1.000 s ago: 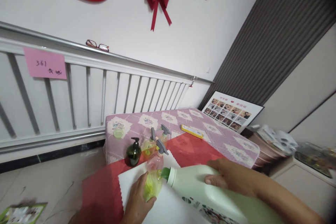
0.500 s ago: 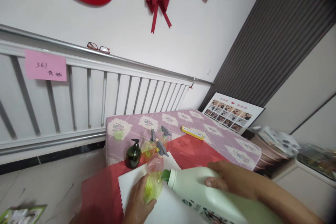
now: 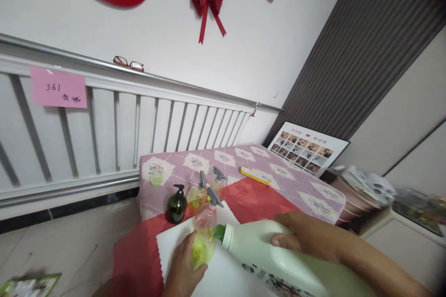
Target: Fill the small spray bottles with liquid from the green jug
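Note:
My left hand (image 3: 184,267) is closed around a yellow-green ribbed bottle (image 3: 202,249) standing on a white scalloped sheet (image 3: 226,274). With my right hand (image 3: 296,234) I grip a large pale green detergent jug (image 3: 259,243), tipped on its side. Its green spout (image 3: 219,232) meets the mouth of the small bottle; the liquid stream itself is too hidden to make out. Just behind stands a pink spray bottle (image 3: 205,217) with a grey trigger. Beyond it are a yellowish spray bottle (image 3: 197,196), another spray bottle (image 3: 217,181) and a dark green pump bottle (image 3: 177,206).
A red cloth (image 3: 258,202) lies over the purple patterned tablecloth (image 3: 296,178). On it rest a light green cap (image 3: 156,178) and a yellow-edged box (image 3: 254,175). A white radiator (image 3: 181,120) runs behind; a photo board (image 3: 306,148) leans at the back right.
Both hands, the jug and the small bottle hold nearly the same position. The view has shifted very slightly.

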`<action>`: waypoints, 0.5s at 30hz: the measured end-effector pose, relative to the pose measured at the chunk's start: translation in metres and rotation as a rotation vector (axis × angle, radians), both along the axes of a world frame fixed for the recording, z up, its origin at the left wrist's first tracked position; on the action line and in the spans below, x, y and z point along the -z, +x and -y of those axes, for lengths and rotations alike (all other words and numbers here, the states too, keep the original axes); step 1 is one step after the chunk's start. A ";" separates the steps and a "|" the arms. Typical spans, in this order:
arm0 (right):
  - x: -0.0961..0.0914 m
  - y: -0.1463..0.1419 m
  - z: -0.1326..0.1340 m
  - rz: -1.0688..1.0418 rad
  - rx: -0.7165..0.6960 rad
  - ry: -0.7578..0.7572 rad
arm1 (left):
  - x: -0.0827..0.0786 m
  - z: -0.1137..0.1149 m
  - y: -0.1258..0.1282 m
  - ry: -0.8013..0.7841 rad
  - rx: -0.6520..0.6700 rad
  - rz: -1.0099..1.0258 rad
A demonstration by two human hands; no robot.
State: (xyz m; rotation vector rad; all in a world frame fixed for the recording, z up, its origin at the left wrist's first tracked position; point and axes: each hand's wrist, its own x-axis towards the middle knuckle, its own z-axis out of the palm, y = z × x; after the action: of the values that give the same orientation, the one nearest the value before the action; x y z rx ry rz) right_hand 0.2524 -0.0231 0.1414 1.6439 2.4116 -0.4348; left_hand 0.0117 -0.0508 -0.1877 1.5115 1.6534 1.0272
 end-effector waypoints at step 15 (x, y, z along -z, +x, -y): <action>-0.007 -0.007 0.003 -0.005 -0.013 -0.062 | -0.001 0.000 0.000 -0.022 0.002 -0.007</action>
State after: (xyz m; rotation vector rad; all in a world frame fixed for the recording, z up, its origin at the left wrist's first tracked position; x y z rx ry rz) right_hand 0.2458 -0.0264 0.1486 1.6026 2.3855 -0.5073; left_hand 0.0113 -0.0512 -0.1870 1.5042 1.6628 1.0009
